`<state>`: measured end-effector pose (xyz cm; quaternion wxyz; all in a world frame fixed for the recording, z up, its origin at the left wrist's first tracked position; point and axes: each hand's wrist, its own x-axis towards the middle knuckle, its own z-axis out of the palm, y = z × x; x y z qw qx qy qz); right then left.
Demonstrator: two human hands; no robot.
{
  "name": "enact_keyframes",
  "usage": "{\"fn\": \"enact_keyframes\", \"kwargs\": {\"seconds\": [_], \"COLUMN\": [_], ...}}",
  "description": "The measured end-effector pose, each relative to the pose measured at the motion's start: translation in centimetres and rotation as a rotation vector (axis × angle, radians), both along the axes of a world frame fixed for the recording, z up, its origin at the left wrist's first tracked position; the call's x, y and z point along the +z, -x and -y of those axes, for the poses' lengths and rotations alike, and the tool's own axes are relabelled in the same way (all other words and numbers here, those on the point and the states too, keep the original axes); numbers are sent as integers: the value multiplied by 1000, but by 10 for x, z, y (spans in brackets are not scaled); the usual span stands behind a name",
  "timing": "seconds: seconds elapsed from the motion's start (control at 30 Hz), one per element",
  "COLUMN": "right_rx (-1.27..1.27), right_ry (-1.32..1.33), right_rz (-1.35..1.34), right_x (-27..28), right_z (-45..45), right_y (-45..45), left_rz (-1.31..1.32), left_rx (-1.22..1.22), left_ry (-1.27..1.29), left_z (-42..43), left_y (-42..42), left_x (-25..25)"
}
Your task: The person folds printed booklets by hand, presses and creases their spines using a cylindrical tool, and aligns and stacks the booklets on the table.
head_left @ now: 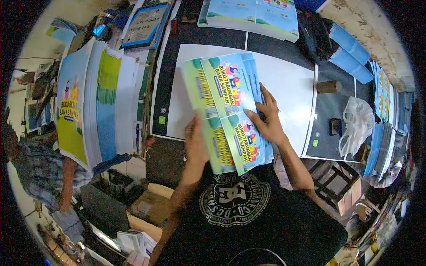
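Observation:
In front of my chest is a fanned stack of printed booklet covers (230,95), green, yellow and blue, lettered "BUKU TABUNGAN BANK SAMPAH". The left covers are smeared by motion. My left hand (195,137), also blurred, is closed on the stack's left edge, its fingers partly hidden behind the covers. On the other side, my right hand (268,117) grips the right edge, thumb on the front cover and fingers near the blue covers behind. Beneath the stack lies a large white sheet (293,102) on a dark table (275,48).
Tall stacks of large printed sheets (73,111) stand at the left, beside a person in a checked shirt (40,168). More printed stacks (253,15) lie at the far edge. A clear plastic bag (357,124) and a brown cylinder (329,87) are at the right.

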<state>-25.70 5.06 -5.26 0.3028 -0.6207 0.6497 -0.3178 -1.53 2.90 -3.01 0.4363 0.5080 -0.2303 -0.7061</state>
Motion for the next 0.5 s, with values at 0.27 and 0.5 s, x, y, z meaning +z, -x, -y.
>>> {"fn": "enact_keyframes", "kwargs": {"seconds": [0.27, 0.5], "right_rx": [17, 73], "right_ry": [111, 30], "right_rz": [-473, -94], "right_x": [-5, -6], "right_z": [2, 3], "right_y": [-6, 9], "left_rz": [69, 98], "left_rx": [192, 42], "left_ry": [174, 133], "left_z": [9, -4], "left_y": [-32, 32], "left_x": [65, -44]}}
